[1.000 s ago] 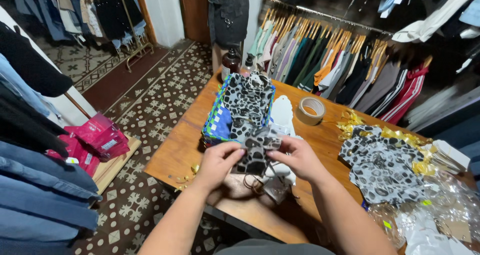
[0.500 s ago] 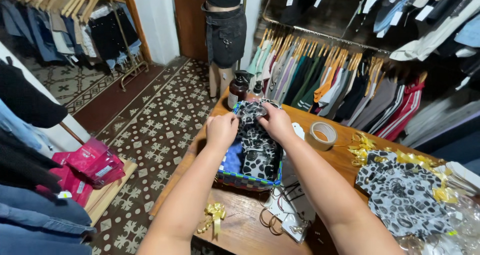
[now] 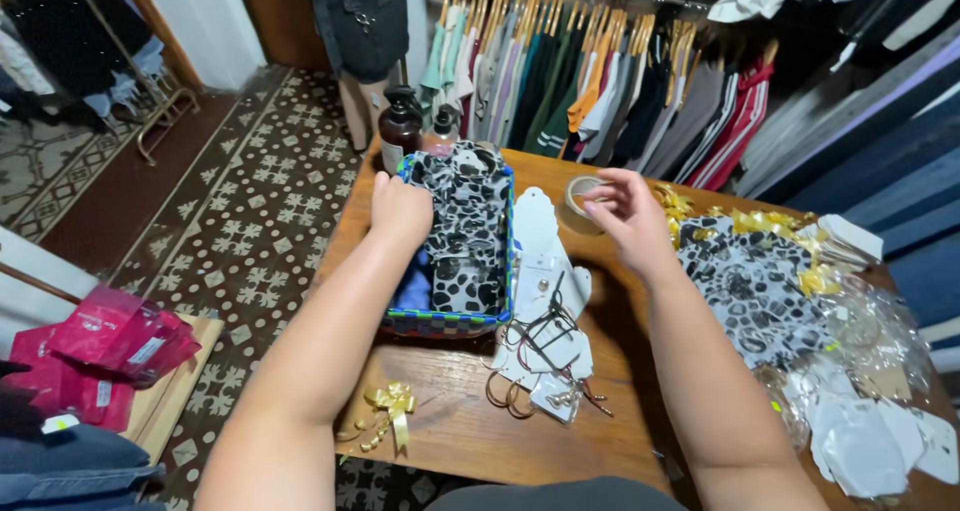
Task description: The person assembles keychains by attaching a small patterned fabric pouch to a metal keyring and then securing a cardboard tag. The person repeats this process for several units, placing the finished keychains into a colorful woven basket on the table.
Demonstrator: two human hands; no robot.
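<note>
Left hand (image 3: 400, 211) was fisted, its grip pressing leopard-print cloth (image 3: 462, 221) into the blue woven basket (image 3: 445, 323) on the wooden bench (image 3: 470, 426). Right hand (image 3: 628, 216) hovered, grip wide and empty, just beside the tape roll (image 3: 578, 199); white tags (image 3: 545, 281) lay beside the basket.

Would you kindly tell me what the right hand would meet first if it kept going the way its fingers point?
Most likely the tape roll: the right hand has its fingers aimed left at it, nearly touching, though depth is hard to judge.
</note>
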